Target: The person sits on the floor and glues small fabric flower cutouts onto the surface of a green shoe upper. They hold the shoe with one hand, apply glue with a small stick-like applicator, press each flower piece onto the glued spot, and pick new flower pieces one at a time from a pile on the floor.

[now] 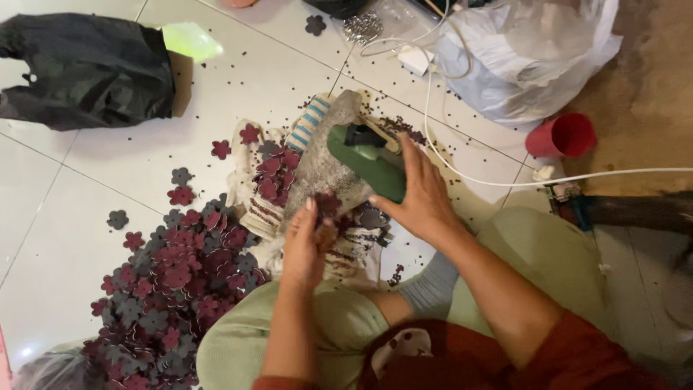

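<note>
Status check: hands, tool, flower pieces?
Left hand pinches a maroon flower piece. Right hand grips green tool on cloth. Flower pile at left; white cord runs right.

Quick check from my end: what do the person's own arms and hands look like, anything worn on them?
Both hands are bare: no gloves, rings or bracelets show on the left hand or the right hand. The forearms are uncovered too. A dark red sleeve starts near the right elbow, and a sliver of the same red shows at the left arm by the frame's bottom edge. No watch visible.
</note>
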### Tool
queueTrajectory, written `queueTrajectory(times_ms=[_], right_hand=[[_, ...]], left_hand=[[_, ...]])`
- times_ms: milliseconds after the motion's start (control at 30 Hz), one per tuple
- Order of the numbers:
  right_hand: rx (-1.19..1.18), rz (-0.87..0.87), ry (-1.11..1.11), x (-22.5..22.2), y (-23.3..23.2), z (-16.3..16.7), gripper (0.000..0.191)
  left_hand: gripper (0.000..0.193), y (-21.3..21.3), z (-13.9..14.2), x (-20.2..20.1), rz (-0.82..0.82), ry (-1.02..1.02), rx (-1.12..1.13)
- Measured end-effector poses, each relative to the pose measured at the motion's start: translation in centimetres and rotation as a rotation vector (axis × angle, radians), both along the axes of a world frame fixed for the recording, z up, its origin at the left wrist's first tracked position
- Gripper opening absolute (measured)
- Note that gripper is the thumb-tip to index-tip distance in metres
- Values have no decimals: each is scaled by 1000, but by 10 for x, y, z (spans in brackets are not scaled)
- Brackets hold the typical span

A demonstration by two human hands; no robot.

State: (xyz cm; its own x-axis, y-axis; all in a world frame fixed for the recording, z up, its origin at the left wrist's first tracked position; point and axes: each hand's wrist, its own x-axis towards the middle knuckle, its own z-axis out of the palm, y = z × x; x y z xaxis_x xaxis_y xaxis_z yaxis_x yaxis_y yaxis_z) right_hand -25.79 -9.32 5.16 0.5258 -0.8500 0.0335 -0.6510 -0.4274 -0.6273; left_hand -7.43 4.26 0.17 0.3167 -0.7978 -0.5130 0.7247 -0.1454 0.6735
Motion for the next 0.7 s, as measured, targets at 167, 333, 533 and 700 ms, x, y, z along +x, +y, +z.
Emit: queueTrajectory(times_ms=[167, 333, 533, 700], right_hand=[[-240, 106, -25, 6, 11, 8, 77], [-95, 528, -250, 10, 29, 11, 34], [168, 471, -334, 19, 33, -7, 20], [559, 267, -180, 20, 25, -14, 22]], left_hand=[[30, 20, -4, -24, 13, 139, 48], [30, 30, -9, -17, 74, 76, 101], [31, 29, -5, -13, -25, -20, 190], [32, 31, -2, -4, -7, -127, 233]])
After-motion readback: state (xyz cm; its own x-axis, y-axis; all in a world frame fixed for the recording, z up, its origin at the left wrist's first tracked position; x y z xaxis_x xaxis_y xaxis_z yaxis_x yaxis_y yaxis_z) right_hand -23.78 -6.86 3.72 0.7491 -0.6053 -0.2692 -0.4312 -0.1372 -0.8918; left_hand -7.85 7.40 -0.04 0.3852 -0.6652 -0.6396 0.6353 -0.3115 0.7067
